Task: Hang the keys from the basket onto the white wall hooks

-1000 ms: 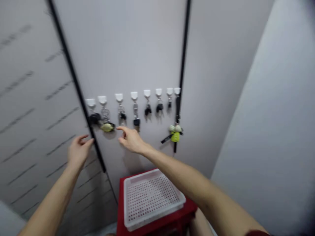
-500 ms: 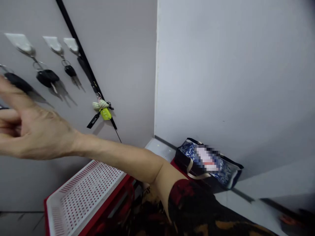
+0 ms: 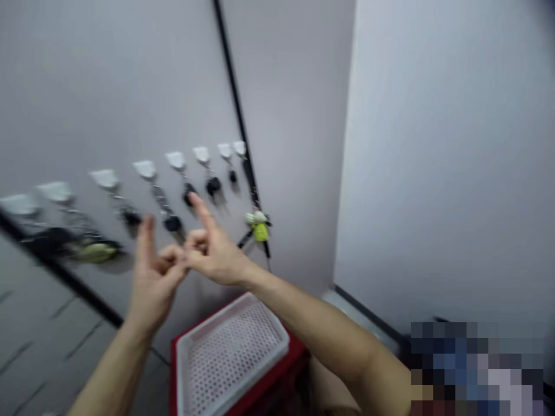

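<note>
A row of white wall hooks (image 3: 145, 169) carries several key bunches. My left hand (image 3: 154, 276) and my right hand (image 3: 212, 251) are raised together in front of the wall, fingertips touching each other, index fingers pointing up. Neither holds anything. They hover just below a black key fob (image 3: 173, 223) and another black key (image 3: 189, 193). A yellow-green key charm (image 3: 259, 228) hangs at the right end of the row, and an olive-coloured fob (image 3: 95, 252) hangs at the left. The picture is blurred by motion.
A white perforated tray (image 3: 195, 358) sits on a red stool (image 3: 299, 353) below my arms. A black strip (image 3: 234, 98) runs up the wall. The corner wall stands to the right, and a pixelated patch fills the lower right corner.
The view swung right, then back to the hooks. My left hand came back into view and met my right hand in front of the keys.
</note>
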Motion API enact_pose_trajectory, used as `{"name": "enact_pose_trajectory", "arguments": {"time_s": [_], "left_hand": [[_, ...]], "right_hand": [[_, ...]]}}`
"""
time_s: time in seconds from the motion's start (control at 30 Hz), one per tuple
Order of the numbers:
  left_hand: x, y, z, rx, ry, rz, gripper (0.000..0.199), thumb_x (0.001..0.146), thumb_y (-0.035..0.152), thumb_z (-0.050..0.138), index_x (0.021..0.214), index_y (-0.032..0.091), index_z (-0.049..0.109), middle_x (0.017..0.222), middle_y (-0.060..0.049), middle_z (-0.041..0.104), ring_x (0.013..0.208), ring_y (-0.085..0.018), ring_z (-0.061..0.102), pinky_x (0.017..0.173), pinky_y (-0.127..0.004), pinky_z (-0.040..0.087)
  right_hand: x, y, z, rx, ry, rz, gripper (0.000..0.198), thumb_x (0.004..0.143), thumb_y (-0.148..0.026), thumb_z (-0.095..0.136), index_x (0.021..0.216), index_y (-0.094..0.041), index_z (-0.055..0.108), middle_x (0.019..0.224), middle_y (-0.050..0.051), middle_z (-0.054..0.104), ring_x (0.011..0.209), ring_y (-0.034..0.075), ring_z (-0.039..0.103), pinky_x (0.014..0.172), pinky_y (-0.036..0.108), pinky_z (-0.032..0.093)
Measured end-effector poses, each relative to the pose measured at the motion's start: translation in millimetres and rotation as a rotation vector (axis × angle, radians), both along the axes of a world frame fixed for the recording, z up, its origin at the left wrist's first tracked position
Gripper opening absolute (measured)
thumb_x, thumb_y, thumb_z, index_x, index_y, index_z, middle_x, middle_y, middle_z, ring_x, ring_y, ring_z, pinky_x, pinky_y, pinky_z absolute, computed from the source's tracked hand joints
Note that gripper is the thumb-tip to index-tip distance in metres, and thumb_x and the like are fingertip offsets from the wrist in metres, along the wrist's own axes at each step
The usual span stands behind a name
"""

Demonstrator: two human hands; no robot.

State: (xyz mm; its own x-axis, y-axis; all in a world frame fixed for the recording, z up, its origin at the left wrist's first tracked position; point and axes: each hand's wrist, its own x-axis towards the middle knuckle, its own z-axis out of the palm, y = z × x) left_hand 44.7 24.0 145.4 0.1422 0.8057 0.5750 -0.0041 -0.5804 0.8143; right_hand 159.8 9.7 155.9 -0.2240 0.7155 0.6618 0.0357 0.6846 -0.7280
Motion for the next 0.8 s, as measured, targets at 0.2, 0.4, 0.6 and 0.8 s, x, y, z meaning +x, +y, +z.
{"name": "enact_pose_trajectory", "arguments": {"time_s": [0.2, 0.4, 0.6, 0.8], "left_hand": [[-18.7, 1.1, 6.4, 0.004, -0.057, -0.079, 0.077, 0.058, 0.023, 0.052, 0.119, 0.027, 0.006, 0.049, 0.008, 0.039, 0.046, -0.005, 0.038, 0.049, -0.017, 0.035], [-60.1, 17.8, 0.1, 0.028, -0.051, 0.246, 0.067, 0.059, 0.018, 0.049, 0.116, 0.024, 0.016, 0.055, 0.007, 0.04, 0.049, -0.005, 0.04, 0.05, -0.017, 0.035], [-109.7, 56.9, 10.9, 0.129, -0.096, 0.975, 0.059, 0.055, 0.029, 0.055, 0.107, 0.022, 0.029, 0.102, -0.007, 0.038, 0.092, -0.018, 0.041, 0.074, -0.03, 0.036], [-94.8, 71.5, 23.2, 0.22, 0.155, 1.159, 0.071, 0.052, 0.029, 0.059, 0.112, 0.017, 0.022, 0.11, -0.012, 0.03, 0.105, -0.024, 0.028, 0.085, -0.037, 0.028]], "right_hand": [[-28.5, 17.3, -0.9, 0.031, 0.067, 0.071, 0.076, 0.062, -0.006, 0.041, 0.12, -0.027, -0.004, 0.054, -0.008, 0.036, 0.043, 0.003, 0.032, 0.042, 0.015, 0.03], [-36.9, 35.6, -3.8, 0.005, 0.022, -0.146, 0.067, 0.062, -0.009, 0.039, 0.12, -0.023, 0.009, 0.051, -0.008, 0.037, 0.041, 0.004, 0.032, 0.043, 0.017, 0.031], [-47.9, 72.3, 11.2, 0.081, -0.08, -0.532, 0.041, 0.062, -0.025, 0.045, 0.101, -0.014, 0.043, 0.08, 0.005, 0.051, 0.067, 0.011, 0.047, 0.063, 0.025, 0.038], [-67.5, 98.1, 20.4, 0.053, -0.344, -0.74, 0.042, 0.061, -0.03, 0.047, 0.101, -0.016, 0.041, 0.083, 0.007, 0.053, 0.076, 0.017, 0.048, 0.066, 0.027, 0.035]]}}
